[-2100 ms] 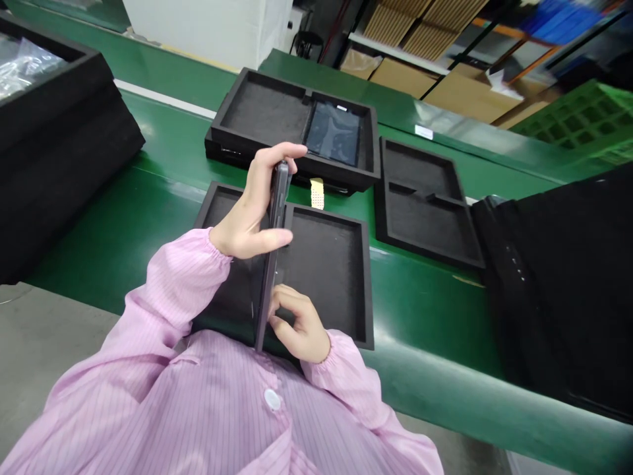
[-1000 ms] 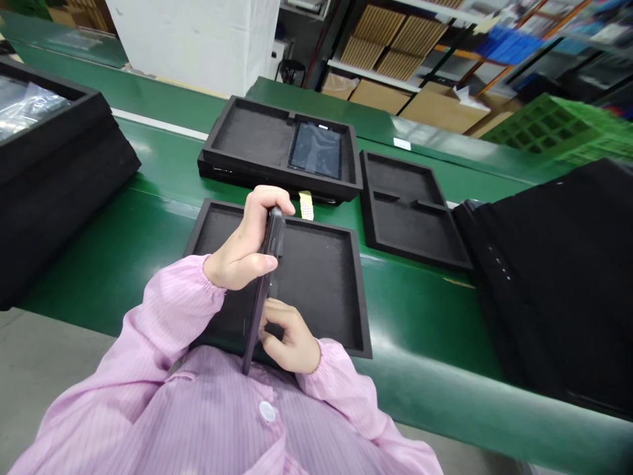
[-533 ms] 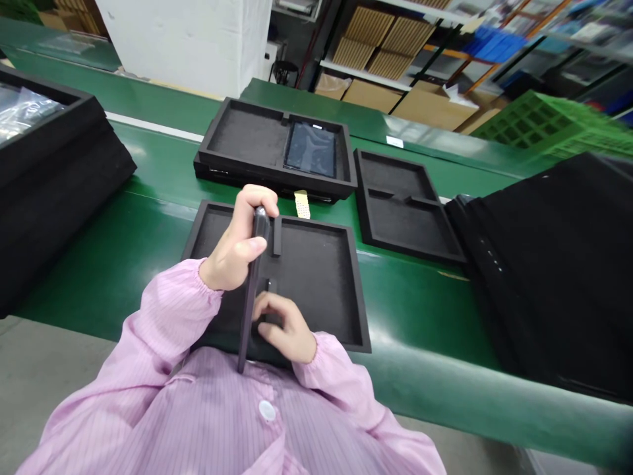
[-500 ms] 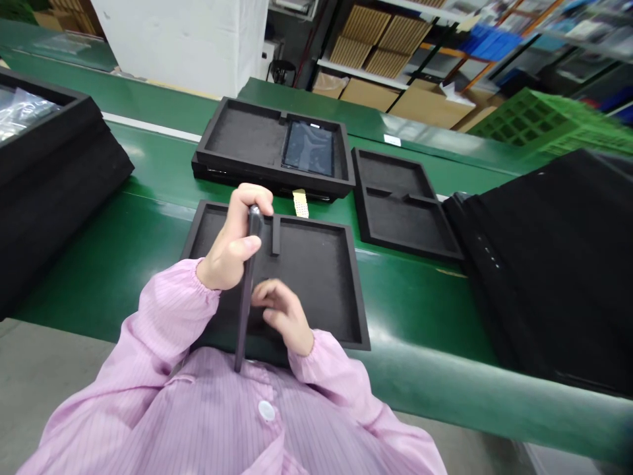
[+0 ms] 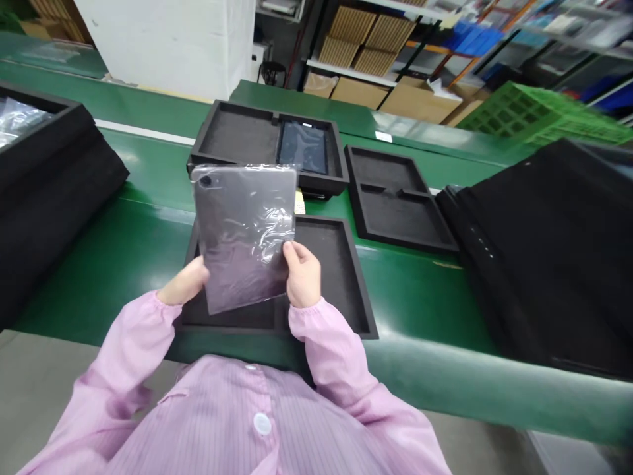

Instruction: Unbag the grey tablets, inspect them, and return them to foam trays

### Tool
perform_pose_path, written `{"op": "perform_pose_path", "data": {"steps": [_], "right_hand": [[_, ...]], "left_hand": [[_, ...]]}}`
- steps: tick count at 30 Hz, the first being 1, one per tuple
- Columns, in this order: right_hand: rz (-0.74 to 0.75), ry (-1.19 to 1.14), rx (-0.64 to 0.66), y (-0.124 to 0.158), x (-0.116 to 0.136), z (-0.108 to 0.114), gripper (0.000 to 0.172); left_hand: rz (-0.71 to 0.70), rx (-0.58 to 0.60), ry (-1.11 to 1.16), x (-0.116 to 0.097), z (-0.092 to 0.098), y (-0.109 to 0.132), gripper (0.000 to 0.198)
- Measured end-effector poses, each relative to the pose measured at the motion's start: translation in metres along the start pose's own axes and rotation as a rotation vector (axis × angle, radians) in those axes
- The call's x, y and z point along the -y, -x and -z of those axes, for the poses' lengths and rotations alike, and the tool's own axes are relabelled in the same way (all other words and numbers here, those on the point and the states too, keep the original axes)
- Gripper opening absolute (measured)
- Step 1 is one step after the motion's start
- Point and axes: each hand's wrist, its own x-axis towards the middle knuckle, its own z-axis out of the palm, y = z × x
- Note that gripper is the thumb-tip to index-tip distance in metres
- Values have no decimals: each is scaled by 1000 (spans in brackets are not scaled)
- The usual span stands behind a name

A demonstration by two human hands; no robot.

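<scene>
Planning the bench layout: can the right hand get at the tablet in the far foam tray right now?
Probably not at once: the right hand is holding the bagged tablet over the near foam tray. Nothing else seems to block the far tablet, so it looks reachable once that hand is free.

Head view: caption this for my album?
Left hand and right hand hold a plastic-wrapped tablet above a black foam tray.

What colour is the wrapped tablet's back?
Dark grey under clear plastic film: the flat rectangular wrapped tablet, best seen in the head view.
</scene>
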Motion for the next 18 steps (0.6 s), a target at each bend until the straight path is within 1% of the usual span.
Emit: {"op": "perform_pose_path", "data": {"steps": [2, 4, 5, 7, 9, 10, 11, 12, 13, 14, 17, 18], "right_hand": [[58, 30, -46, -7, 8, 3, 42], [97, 59, -58, -13, 14, 4, 39], [139, 103, -73, -15, 17, 5, 35], [305, 271, -126, -18, 20, 6, 21], [547, 479, -159, -14, 23, 4, 10], [658, 557, -145, -9, 25, 1, 8], [737, 597, -97, 0, 27, -3, 9], [784, 606, -15, 10, 28, -10, 10], [804, 589, 100, 23, 28, -17, 12], [800, 549, 251, 38, 27, -25, 14], [727, 297, 807, 77, 15, -50, 14], [716, 219, 934, 87, 8, -56, 13]], "left_hand": [[84, 15, -43, 15, 9, 11, 60], [125, 6, -39, 25, 10, 17, 64], [130, -4, -23, 29, 9, 19, 64], [130, -12, 16, 35, 6, 20, 64], [127, -17, 36, 40, 3, 21, 63], [125, -17, 38, 42, 2, 21, 61], [123, -12, 39, 44, 1, 21, 60], [119, -4, 39, 45, 1, 21, 58], [114, 13, 38, 45, 0, 22, 56], [114, 33, 31, 44, 0, 22, 54], [120, 58, -48, 39, 1, 21, 48], [112, 56, -82, 38, 2, 21, 48]]}}
